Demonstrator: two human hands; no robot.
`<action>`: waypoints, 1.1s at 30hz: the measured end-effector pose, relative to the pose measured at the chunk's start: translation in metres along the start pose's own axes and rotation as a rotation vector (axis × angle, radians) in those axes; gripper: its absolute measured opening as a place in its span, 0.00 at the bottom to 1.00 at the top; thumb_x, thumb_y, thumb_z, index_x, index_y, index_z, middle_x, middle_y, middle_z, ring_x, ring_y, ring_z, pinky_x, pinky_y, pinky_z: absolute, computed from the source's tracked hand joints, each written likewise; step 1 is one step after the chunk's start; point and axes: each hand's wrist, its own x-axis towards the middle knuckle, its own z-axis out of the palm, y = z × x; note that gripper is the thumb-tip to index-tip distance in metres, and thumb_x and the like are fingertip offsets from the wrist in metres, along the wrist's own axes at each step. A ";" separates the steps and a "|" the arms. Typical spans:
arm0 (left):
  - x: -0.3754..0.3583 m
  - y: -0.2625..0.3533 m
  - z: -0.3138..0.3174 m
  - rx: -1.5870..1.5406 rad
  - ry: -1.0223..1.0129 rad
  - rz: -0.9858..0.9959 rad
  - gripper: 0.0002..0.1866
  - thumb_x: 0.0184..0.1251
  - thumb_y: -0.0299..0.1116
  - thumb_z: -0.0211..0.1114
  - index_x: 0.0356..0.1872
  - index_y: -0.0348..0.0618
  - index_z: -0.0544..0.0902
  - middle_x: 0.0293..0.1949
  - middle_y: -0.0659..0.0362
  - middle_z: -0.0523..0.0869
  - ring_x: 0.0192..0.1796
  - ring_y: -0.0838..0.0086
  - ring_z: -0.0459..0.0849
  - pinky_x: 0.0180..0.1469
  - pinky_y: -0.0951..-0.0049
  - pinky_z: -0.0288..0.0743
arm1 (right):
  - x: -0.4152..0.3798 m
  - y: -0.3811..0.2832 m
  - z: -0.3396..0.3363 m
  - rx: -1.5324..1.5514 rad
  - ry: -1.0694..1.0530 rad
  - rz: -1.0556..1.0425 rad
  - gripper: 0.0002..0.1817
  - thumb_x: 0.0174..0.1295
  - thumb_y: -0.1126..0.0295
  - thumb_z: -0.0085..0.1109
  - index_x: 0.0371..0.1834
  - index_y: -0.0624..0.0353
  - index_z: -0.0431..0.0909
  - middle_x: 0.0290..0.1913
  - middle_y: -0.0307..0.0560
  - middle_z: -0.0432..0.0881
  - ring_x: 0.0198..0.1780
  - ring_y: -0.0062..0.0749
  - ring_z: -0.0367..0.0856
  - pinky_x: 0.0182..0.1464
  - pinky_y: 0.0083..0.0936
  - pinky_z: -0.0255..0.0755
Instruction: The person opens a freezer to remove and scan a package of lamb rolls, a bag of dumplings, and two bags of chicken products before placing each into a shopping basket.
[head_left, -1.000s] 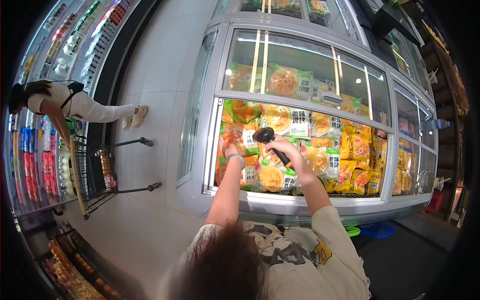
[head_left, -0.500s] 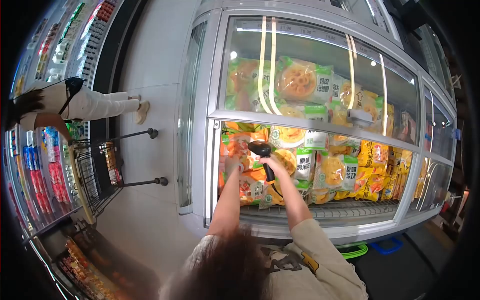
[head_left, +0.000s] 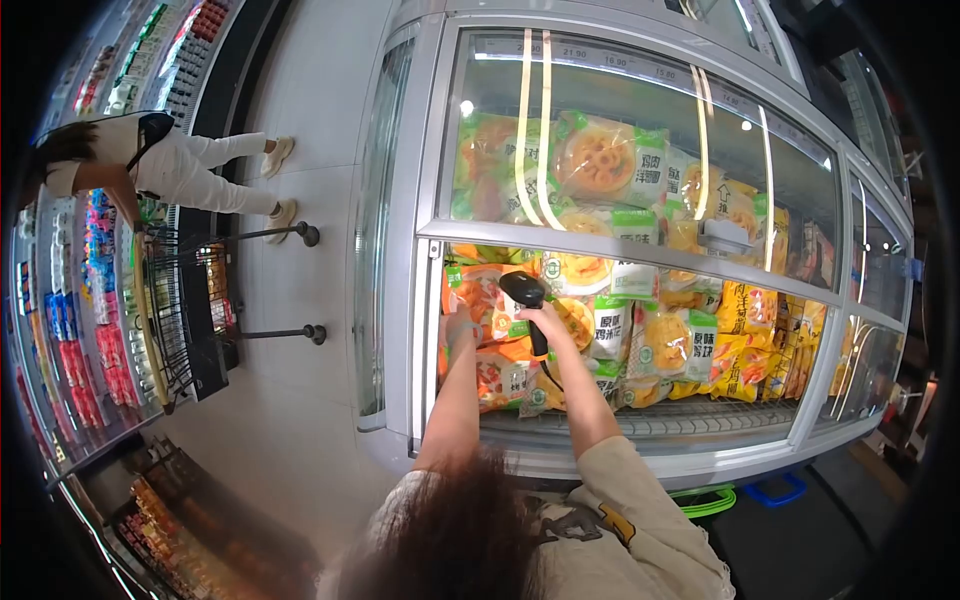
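Note:
Inside the open part of a glass-topped freezer (head_left: 432, 150), my right hand (head_left: 546, 322) is wrapped round the handle of a black handheld scanner (head_left: 522, 290), whose cable hangs below. The scanner's head is over the bagged food. My left hand (head_left: 461, 328) is at the left end, against an orange bag (head_left: 488, 290); its fingers are blurred and I cannot make out their grip. Another orange bag (head_left: 500, 378) lies just below that hand. Green-and-white bags (head_left: 662, 342) lie to the right of the scanner.
A sliding glass lid (head_left: 722, 232) covers the far half of the freezer. At the left, another person (head_left: 185, 170) stands beside a shopping cart (head_left: 165, 310), near stocked shelves (head_left: 75, 340). Yellow bags (head_left: 745, 310) lie further right. Green and blue handles (head_left: 705, 500) show at the lower right.
The scanner's head has tilted and shifted slightly. My left hand has moved down a little on the bags. The other person has stepped, legs now apart, and the cart has shifted slightly downward.

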 end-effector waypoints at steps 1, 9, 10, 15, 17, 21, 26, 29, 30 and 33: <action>0.004 0.001 0.000 -0.020 0.025 -0.030 0.28 0.48 0.50 0.59 0.44 0.38 0.70 0.44 0.49 0.76 0.46 0.59 0.74 0.47 0.62 0.68 | 0.001 0.004 -0.004 0.003 -0.003 0.016 0.16 0.35 0.67 0.59 0.30 0.63 0.75 0.29 0.43 0.77 0.33 0.27 0.73 0.36 0.21 0.64; -0.049 0.001 0.006 0.267 0.242 0.760 0.12 0.57 0.39 0.53 0.30 0.39 0.75 0.27 0.48 0.78 0.32 0.54 0.77 0.32 0.58 0.69 | -0.010 0.013 -0.014 0.256 -0.038 0.187 0.13 0.36 0.65 0.59 0.26 0.56 0.71 0.23 0.37 0.68 0.25 0.24 0.68 0.27 0.22 0.61; -0.067 0.004 0.000 0.277 0.227 0.811 0.11 0.57 0.37 0.53 0.29 0.39 0.74 0.28 0.49 0.77 0.32 0.54 0.77 0.30 0.57 0.69 | -0.013 0.011 -0.015 0.354 -0.052 0.274 0.12 0.37 0.66 0.59 0.26 0.55 0.69 0.22 0.35 0.67 0.24 0.23 0.66 0.26 0.22 0.60; -0.115 -0.012 -0.027 0.218 0.329 1.163 0.08 0.55 0.35 0.55 0.25 0.41 0.74 0.26 0.52 0.74 0.29 0.55 0.76 0.27 0.59 0.69 | -0.041 0.015 -0.025 0.510 -0.149 0.265 0.11 0.41 0.71 0.57 0.29 0.54 0.69 0.25 0.35 0.68 0.27 0.22 0.68 0.29 0.21 0.62; -0.135 -0.027 -0.046 0.145 0.319 1.250 0.08 0.55 0.35 0.55 0.23 0.41 0.73 0.25 0.52 0.72 0.28 0.56 0.76 0.26 0.60 0.68 | -0.065 0.007 -0.032 0.449 -0.174 0.222 0.13 0.40 0.75 0.57 0.33 0.56 0.70 0.27 0.36 0.71 0.30 0.23 0.71 0.34 0.22 0.66; -0.175 -0.050 -0.099 -0.090 0.174 1.386 0.08 0.54 0.29 0.56 0.20 0.37 0.71 0.22 0.52 0.69 0.24 0.60 0.72 0.24 0.66 0.64 | -0.127 -0.026 -0.059 0.405 -0.251 -0.030 0.22 0.39 0.82 0.55 0.43 0.59 0.71 0.33 0.38 0.74 0.35 0.25 0.73 0.39 0.24 0.69; -0.238 -0.068 -0.163 -0.382 -0.234 1.579 0.05 0.56 0.22 0.53 0.23 0.31 0.72 0.24 0.58 0.67 0.27 0.77 0.69 0.28 0.80 0.62 | -0.199 -0.044 -0.079 0.581 -0.380 -0.486 0.28 0.32 0.83 0.59 0.45 0.59 0.68 0.36 0.41 0.72 0.42 0.29 0.71 0.46 0.28 0.66; -0.275 -0.073 -0.193 -0.576 -0.482 1.723 0.06 0.55 0.25 0.56 0.31 0.31 0.75 0.25 0.59 0.72 0.28 0.76 0.68 0.30 0.79 0.62 | -0.254 -0.073 -0.062 0.783 -0.584 -0.740 0.27 0.30 0.77 0.63 0.41 0.57 0.68 0.33 0.42 0.70 0.43 0.34 0.70 0.48 0.35 0.66; -0.279 -0.072 -0.195 -0.686 -0.604 1.690 0.09 0.57 0.28 0.56 0.34 0.30 0.74 0.30 0.58 0.73 0.31 0.76 0.70 0.33 0.80 0.64 | -0.253 -0.075 -0.055 0.832 -0.645 -0.888 0.31 0.29 0.77 0.63 0.45 0.59 0.66 0.35 0.44 0.71 0.44 0.37 0.71 0.48 0.36 0.67; -0.293 -0.092 -0.205 -0.850 -0.929 1.576 0.22 0.59 0.39 0.56 0.44 0.27 0.70 0.40 0.55 0.77 0.40 0.76 0.76 0.43 0.77 0.70 | -0.263 -0.046 -0.057 0.870 -0.738 -1.253 0.39 0.28 0.79 0.61 0.54 0.60 0.61 0.43 0.47 0.72 0.49 0.42 0.71 0.50 0.40 0.67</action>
